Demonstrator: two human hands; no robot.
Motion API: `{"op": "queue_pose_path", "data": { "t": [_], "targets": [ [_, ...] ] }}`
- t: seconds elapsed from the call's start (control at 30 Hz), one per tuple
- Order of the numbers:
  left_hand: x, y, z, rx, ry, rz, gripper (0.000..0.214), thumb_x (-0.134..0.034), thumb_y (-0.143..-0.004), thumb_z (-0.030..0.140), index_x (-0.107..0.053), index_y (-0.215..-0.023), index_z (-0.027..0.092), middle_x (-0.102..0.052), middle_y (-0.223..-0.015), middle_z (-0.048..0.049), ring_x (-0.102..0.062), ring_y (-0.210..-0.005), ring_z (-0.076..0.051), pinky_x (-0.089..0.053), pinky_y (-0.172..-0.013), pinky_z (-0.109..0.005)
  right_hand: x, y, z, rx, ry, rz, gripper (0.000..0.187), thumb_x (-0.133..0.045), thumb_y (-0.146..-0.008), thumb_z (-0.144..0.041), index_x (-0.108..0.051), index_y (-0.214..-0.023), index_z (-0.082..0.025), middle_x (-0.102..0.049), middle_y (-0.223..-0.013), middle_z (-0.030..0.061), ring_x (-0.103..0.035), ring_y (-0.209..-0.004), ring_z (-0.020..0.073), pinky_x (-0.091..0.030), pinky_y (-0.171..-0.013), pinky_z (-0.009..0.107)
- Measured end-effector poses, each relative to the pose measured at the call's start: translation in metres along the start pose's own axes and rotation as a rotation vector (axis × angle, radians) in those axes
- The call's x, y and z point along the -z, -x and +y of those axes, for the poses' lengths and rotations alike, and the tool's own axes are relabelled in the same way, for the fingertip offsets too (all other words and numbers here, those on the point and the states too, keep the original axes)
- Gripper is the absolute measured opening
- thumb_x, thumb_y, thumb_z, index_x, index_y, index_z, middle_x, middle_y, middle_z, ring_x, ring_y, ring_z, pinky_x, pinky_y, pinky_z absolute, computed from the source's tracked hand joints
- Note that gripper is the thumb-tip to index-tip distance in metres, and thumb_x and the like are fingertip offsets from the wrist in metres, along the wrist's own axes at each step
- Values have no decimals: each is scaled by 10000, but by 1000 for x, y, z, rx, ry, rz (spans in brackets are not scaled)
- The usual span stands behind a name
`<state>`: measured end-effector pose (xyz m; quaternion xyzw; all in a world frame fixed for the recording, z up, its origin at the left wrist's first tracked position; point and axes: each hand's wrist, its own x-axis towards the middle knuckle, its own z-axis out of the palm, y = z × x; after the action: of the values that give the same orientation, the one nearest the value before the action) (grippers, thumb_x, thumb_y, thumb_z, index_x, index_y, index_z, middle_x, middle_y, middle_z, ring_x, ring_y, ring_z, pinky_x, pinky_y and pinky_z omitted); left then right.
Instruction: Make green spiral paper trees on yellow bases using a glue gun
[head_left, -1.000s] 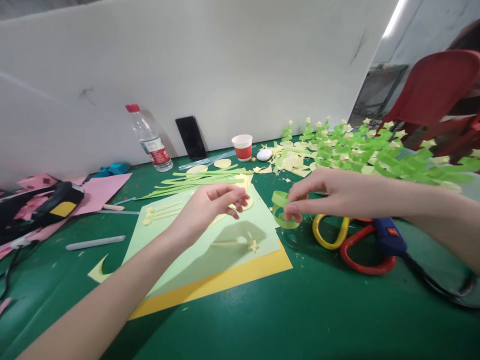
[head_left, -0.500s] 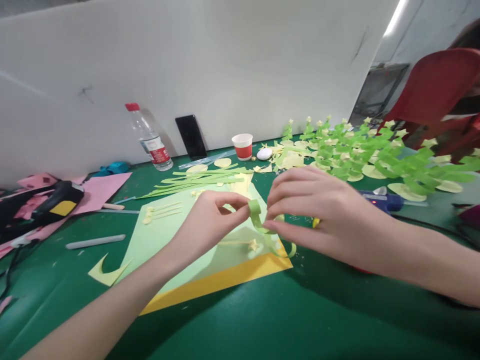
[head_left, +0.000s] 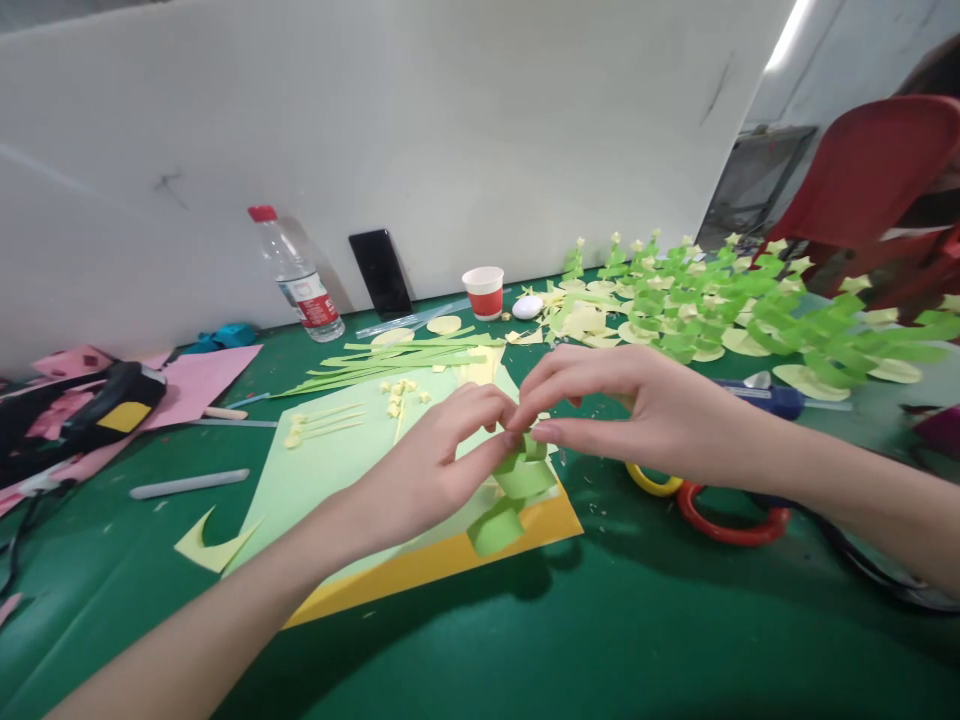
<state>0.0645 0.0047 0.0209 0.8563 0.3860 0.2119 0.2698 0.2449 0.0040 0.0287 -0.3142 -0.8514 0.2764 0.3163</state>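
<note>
My left hand (head_left: 439, 455) and my right hand (head_left: 637, 405) meet above the middle of the table, fingertips pinched together on a curled green paper strip (head_left: 510, 495). The strip hangs in loops below the fingers, over the corner of a light green sheet (head_left: 330, 470) that lies on a yellow sheet (head_left: 450, 560). Small yellow paper stars on thin stems (head_left: 315, 428) lie on the green sheet left of my left hand.
Scissors with a yellow and a red handle (head_left: 712, 505) lie right of the sheets under my right forearm, a blue glue gun (head_left: 776, 400) behind. Many green paper plants (head_left: 750, 305) crowd the back right. A water bottle (head_left: 298, 275), black phone (head_left: 380, 272), red cup (head_left: 485, 292), green strips (head_left: 390, 360), pink paper (head_left: 199, 385).
My right hand brought the green strip from beside the scissors over to my left hand. Both hands closed together on it, and the strip now hangs in tighter loops.
</note>
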Motion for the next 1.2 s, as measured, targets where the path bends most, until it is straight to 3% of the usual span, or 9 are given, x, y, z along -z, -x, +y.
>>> {"op": "queue_pose_path", "data": {
  "t": [0.2,0.33,0.43,0.53,0.67,0.87,1.03,1.2],
  "targets": [
    [2,1,0,135,271,-135,172,-383,-822,282,-499,-716,210,-516,-804,11,-514,-805,-165,-418,-743,-271,6,1,0,9,-10,-132,119,-520,-787,-224,-603,-844,-161,-603,-838,2,-538,-761,98,-427,-678,221],
    [1,1,-1,143,404,-226,154,-401,-809,231,-545,-761,213,-537,-816,17,-521,-820,-159,-406,-735,-238,11,1,1,2,-19,-288,124,-511,-791,-200,-581,-891,-179,-604,-891,-11,-530,-797,93,-424,-694,211],
    [-2,0,-4,157,466,-259,187,-401,-823,270,-569,-765,210,-554,-806,11,-521,-841,-169,-400,-762,-251,13,0,3,-9,-14,-342,66,-523,-786,-220,-567,-816,-181,-597,-845,-8,-527,-759,97,-416,-665,217],
    [-5,-3,-10,156,502,-148,271,-355,-857,325,-584,-776,205,-569,-838,-5,-522,-849,-175,-394,-799,-285,17,-1,4,-40,-13,-321,110,-517,-790,-272,-547,-735,-181,-567,-756,-9,-503,-675,95,-387,-593,223],
    [-4,-7,-17,120,572,79,300,-335,-875,340,-583,-790,194,-564,-869,-19,-521,-865,-170,-391,-849,-319,25,-2,6,-124,-116,-153,131,-525,-779,-289,-517,-703,-182,-519,-719,-14,-463,-632,87,-353,-564,223],
    [-4,-5,-18,52,471,167,148,-439,-841,255,-579,-886,238,-565,-980,-14,-519,-944,-172,-429,-843,-316,32,-3,16,-231,-350,38,128,-542,-780,-296,-515,-717,-187,-463,-701,-26,-426,-632,75,-326,-572,214],
    [-7,0,-15,-94,346,229,245,-492,-782,117,-512,-982,258,-507,-1070,-21,-481,-1026,-170,-414,-903,-337,27,-4,15,-305,-510,83,195,-569,-750,-354,-520,-695,-174,-424,-650,-27,-391,-580,76,-320,-547,225],
    [-11,2,-12,-255,90,359,335,-611,-724,141,-494,-1007,277,-449,-1114,-28,-405,-1092,-189,-367,-939,-362,18,-5,10,-321,-597,58,159,-592,-737,-309,-535,-685,-170,-429,-640,-40,-380,-570,65,-315,-563,223]
  ]
}}
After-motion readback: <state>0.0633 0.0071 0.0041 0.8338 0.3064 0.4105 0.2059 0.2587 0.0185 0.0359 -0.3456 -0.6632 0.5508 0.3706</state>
